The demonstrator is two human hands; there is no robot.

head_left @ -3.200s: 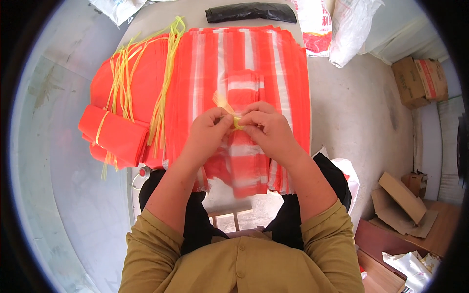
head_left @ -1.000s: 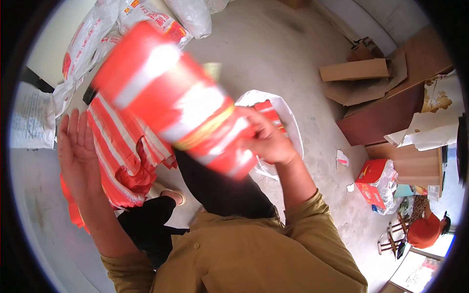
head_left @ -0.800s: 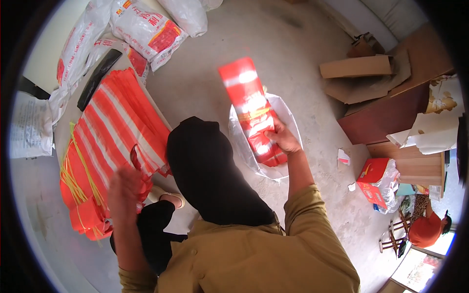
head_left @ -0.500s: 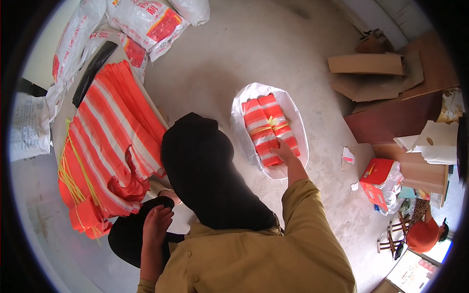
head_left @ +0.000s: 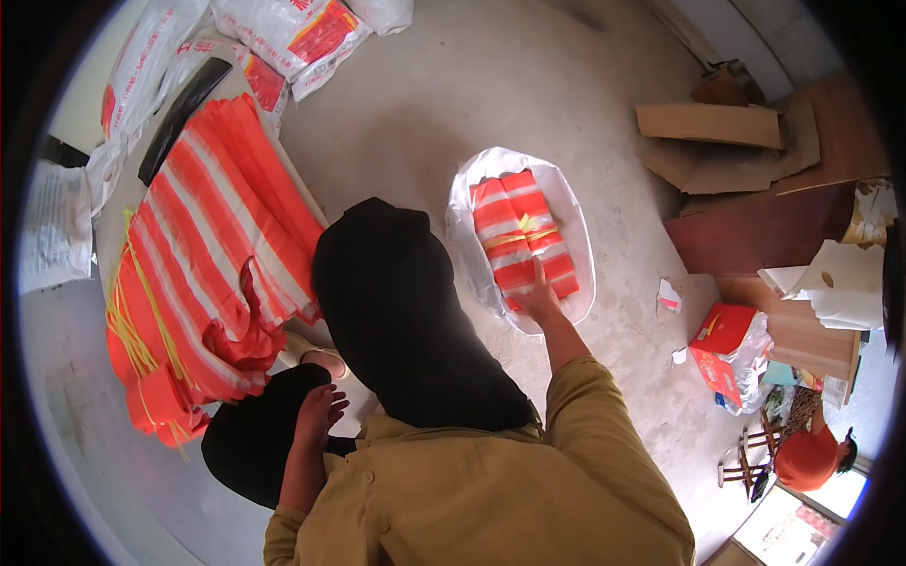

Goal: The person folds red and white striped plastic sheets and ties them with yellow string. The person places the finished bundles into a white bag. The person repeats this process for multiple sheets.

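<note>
Inside a white woven sack on the floor lie red-and-white striped plastic bags folded into bundles, tied across with yellow strands. My right hand rests on the near end of these bundles, its index finger stretched along them; the other fingers are partly hidden. By my left thigh hangs my left hand, empty, the fingers loosely bent and apart. To my left, a large pile of striped bags is spread over a table, with yellow strands lying on its near-left part.
Printed white sacks are heaped at the far left, near a black strip on the table. On the right are flattened cardboard, a brown cabinet and a red box. A person in orange is at the lower right.
My right hand has gone from gripping the bundles' edge to lying on their near end with the index finger out. The bundles sit straighter together in the sack. My left hand moved slightly right.
</note>
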